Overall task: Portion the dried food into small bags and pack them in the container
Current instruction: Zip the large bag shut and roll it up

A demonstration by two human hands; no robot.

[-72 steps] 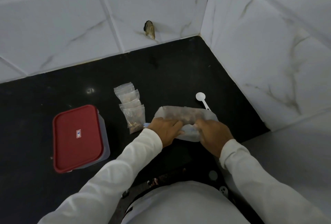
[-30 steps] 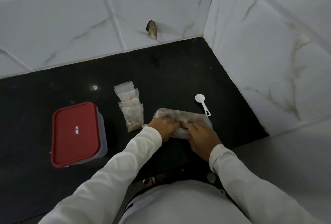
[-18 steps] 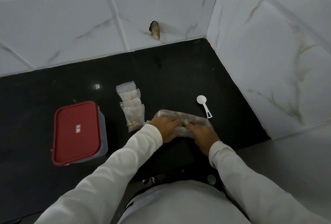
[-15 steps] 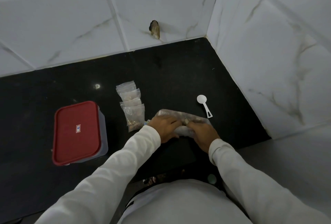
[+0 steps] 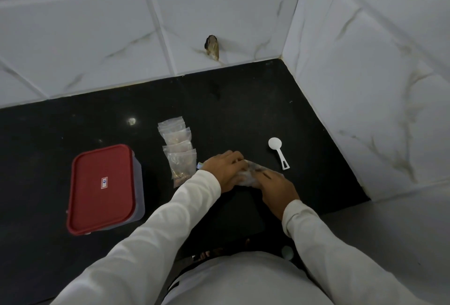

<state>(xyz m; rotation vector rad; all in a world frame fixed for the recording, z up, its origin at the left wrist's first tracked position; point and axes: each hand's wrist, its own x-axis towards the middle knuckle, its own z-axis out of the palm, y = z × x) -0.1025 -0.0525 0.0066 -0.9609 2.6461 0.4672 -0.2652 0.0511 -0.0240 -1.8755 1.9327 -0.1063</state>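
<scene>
Two hands are meeting on the large food bag [image 5: 248,179], lying crosswise on the black counter [image 5: 243,114]: the left hand [image 5: 225,170] is curling its fingers [image 5: 235,157] over one end, the right hand [image 5: 276,190] is resting on the other, pinching or merely pressing I cannot tell. Outward, the filled small bags [image 5: 180,156] are lying just beside the left hand and the red-lidded container [image 5: 102,187] farther left, making that hand the nearer for packing; the white scoop [image 5: 278,152] is lying just beyond the right.

Glossy black counter [image 5: 243,109]; plastic spoon [image 5: 277,150]
</scene>
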